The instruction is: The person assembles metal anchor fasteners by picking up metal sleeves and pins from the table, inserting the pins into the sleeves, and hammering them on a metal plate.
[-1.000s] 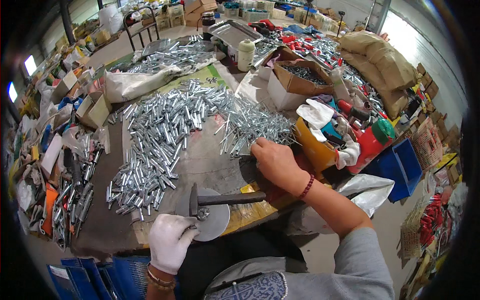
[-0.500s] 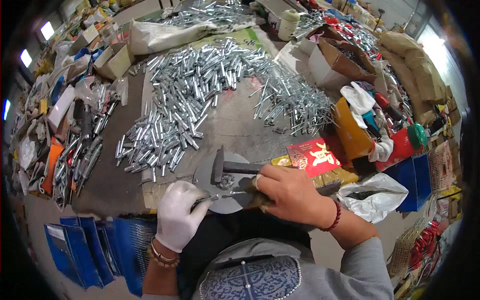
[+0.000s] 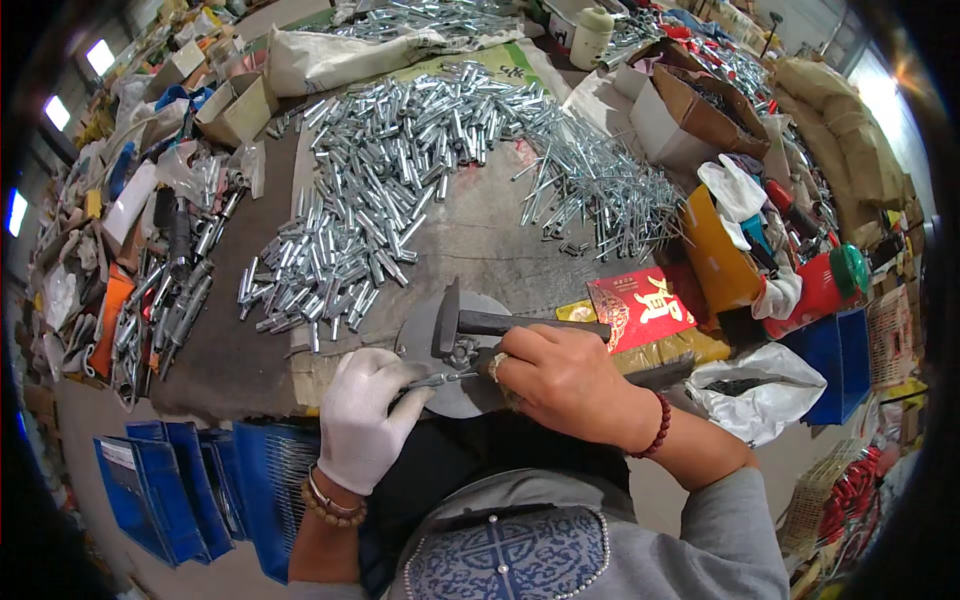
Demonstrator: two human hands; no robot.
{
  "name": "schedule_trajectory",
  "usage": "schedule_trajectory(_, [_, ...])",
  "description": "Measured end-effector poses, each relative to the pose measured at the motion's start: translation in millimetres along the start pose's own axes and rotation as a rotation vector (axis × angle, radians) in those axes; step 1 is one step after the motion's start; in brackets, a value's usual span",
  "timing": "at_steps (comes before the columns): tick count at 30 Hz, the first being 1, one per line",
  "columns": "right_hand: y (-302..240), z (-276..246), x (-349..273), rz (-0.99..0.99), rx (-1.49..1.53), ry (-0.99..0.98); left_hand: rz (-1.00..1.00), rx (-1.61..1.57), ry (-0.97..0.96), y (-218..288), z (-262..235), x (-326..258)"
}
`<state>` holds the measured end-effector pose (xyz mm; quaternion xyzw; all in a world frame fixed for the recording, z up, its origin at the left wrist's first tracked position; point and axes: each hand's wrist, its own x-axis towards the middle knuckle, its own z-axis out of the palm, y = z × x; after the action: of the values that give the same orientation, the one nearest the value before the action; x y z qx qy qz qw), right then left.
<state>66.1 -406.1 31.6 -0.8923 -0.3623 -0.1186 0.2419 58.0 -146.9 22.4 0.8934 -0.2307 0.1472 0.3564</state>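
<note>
My left hand (image 3: 362, 415), in a white glove, pinches a small shiny metal tube (image 3: 432, 380) above a round grey metal plate (image 3: 465, 400) at the table's near edge. My bare right hand (image 3: 570, 380) is closed around the dark handle of a hammer (image 3: 450, 318), whose head is over the plate. The same hand's fingertips hold a thin metal pin (image 3: 464, 376), its end meeting the tube; how deep it sits I cannot tell. Small metal pieces (image 3: 462, 351) lie on the plate beside the hammer head.
Beyond the plate spreads a large pile of metal tubes (image 3: 365, 210), with thin pins (image 3: 610, 195) heaped to its right. A red packet (image 3: 640, 310) and a white bag (image 3: 755, 390) lie right of my hand. Blue bins (image 3: 160, 495) stand below the table's left edge.
My two hands have come closer together, and the pin's end now meets the tube where a gap showed before. The hammer stays in my right hand; the whole view has shifted slightly.
</note>
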Motion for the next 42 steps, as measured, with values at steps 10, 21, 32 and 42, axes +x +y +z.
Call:
schedule_trajectory(10, [-1.8,2.9,-0.9,-0.044,-0.056,-0.007,0.058,0.062,-0.026,-2.1,1.0,-2.8])
schedule_trajectory(21, [1.6,2.7,-2.1,-0.033,0.015,-0.020,0.079,0.072,-0.016,-2.0,6.1,-7.0])
schedule_trajectory(32, [23.4,-12.8,-10.9,0.045,0.075,0.000,0.036,0.002,-0.030,5.6,5.7,-7.9])
schedule_trajectory(42, [94.5,-33.4,3.1,0.425,-0.320,0.098,0.035,-0.002,-0.014,6.1,6.0,-8.8])
